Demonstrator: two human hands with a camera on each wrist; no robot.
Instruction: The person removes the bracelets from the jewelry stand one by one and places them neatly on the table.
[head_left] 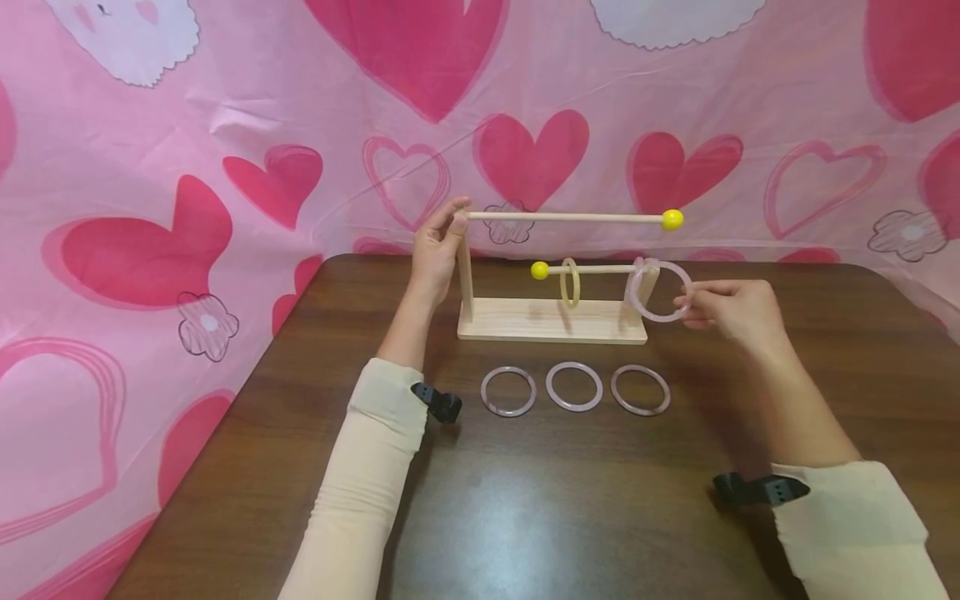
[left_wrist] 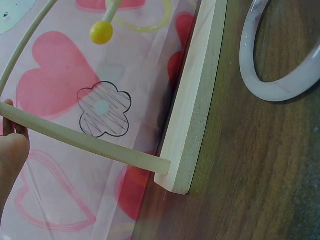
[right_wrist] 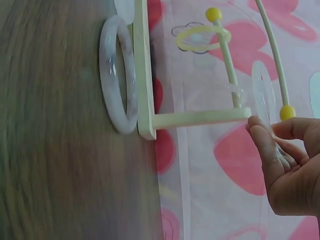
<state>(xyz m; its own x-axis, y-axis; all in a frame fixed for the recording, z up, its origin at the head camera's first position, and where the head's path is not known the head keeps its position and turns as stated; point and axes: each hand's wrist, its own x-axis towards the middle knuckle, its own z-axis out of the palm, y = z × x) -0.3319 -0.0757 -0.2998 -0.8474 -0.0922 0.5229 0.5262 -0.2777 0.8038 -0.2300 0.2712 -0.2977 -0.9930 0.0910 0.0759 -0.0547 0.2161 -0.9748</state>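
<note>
A wooden bangle rack stands on the table, with two horizontal rods tipped by yellow balls. My left hand grips the top of its left post, where the upper rod joins. A pale pink bangle is pinched between the thumb and fingers of my right hand, beside the right post and off the rods. From the lower rod hang a yellow bangle near the ball end and another pink bangle close to the right post. The upper rod carries no bangle.
Before the rack, in a row on the brown table, lie a left bangle, a middle bangle and a right bangle, all pale purple. Behind hangs a pink heart-patterned cloth.
</note>
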